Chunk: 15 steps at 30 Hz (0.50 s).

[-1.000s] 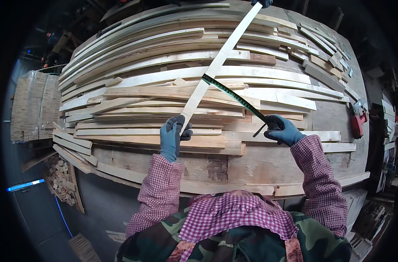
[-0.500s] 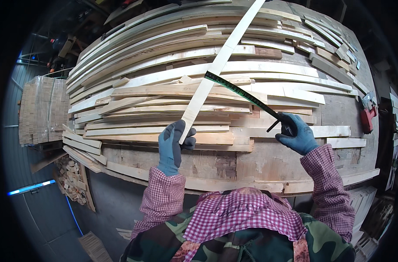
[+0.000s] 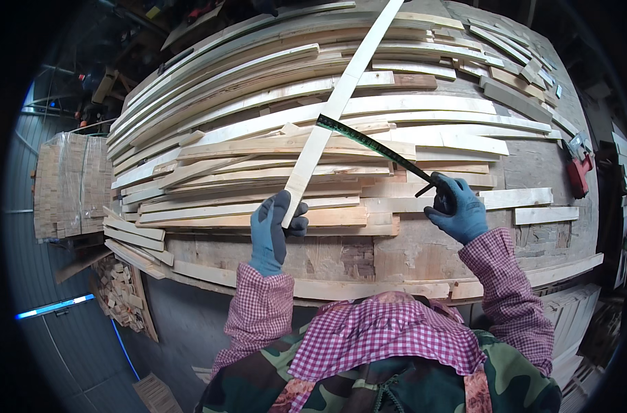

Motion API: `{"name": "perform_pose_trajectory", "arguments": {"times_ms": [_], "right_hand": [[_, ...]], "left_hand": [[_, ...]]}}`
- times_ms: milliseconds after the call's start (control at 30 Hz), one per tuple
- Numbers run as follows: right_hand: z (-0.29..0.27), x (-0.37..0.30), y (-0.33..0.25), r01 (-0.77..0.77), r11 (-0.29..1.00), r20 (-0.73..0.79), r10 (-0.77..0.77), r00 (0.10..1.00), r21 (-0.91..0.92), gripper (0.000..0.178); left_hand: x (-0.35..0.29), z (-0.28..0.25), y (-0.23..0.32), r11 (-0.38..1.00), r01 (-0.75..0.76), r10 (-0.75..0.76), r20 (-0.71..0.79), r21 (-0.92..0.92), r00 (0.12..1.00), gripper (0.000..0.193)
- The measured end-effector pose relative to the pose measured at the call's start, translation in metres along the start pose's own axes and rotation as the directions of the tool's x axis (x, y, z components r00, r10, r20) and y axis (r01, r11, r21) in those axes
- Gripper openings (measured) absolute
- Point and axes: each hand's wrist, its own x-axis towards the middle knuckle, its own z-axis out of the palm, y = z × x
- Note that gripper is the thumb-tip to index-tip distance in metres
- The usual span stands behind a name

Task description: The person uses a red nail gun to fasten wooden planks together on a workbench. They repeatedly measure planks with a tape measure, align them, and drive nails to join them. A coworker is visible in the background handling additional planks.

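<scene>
My left hand [image 3: 275, 230], in a blue and grey work glove, is closed round the near end of a long pale wooden strip [image 3: 337, 100]. The strip slants away up and to the right, over the stacked boards. My right hand [image 3: 457, 210], gloved alike, grips a dark tape measure [image 3: 443, 201], whose case is mostly hidden by the fingers. Its extended black-and-green blade [image 3: 375, 146] runs up and left, and the tip lies at the strip's edge, about midway along what shows of it. A short dark strap end hangs beside the case.
Rows of wooden boards [image 3: 258, 148] cover much of the worktable [image 3: 423, 258]. A red tool [image 3: 578, 175] lies at its right side. Beyond the left edge stand a wrapped stack of wood [image 3: 69, 186] and a bin of offcuts [image 3: 121, 289]. Shorter pieces lie at far right.
My right hand and the tape measure have shifted slightly left and up. The blade tip stays at the strip, whose far end has swung a little left. Both grips are unchanged.
</scene>
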Motion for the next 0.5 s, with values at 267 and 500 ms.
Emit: {"name": "perform_pose_trajectory", "arguments": {"times_ms": [267,500], "right_hand": [[0.001,-0.013,0.001,0.023,0.992,0.018,-0.026,1.000,0.121,0.070],[0.027,-0.076,0.003,0.021,0.969,0.008,-0.023,1.000,0.244,0.069]], "left_hand": [[0.006,0.005,-0.007,0.999,0.032,-0.033,-0.054,-0.021,0.998,0.034],[0.011,-0.006,-0.023,0.985,-0.025,-0.003,-0.162,-0.173,0.987,0.026]]}}
